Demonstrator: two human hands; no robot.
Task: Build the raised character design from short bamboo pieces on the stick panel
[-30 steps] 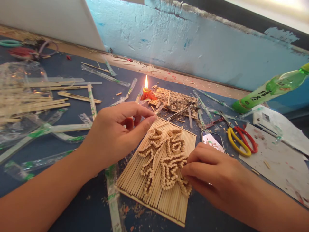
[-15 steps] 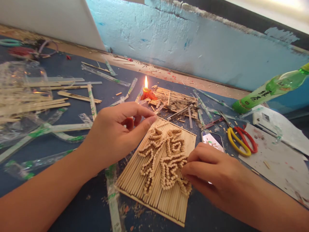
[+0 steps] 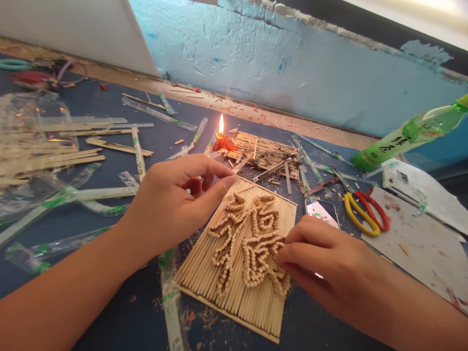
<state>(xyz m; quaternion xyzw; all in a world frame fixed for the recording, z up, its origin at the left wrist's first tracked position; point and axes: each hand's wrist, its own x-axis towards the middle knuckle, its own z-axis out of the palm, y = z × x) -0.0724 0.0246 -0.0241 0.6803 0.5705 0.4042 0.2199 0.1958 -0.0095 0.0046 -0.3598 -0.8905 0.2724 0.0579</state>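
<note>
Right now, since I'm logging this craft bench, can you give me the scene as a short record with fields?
Left hand: thumb and forefinger meet at the far left corner of the stick panel; grip unclear
Right hand: fingertips on the raised character, right side
Candle: lit, beyond the panel
Scissors: red and yellow, right of the panel
Phone: partly behind the right hand
Bottle: green, tilted, far right

Pale tan stick panel (image 3: pixel 256 302) (beaded relief pattern), yellow-and-red scissors (image 3: pixel 365 212), green bottle (image 3: pixel 405 134), orange candle (image 3: pixel 221 141)
</note>
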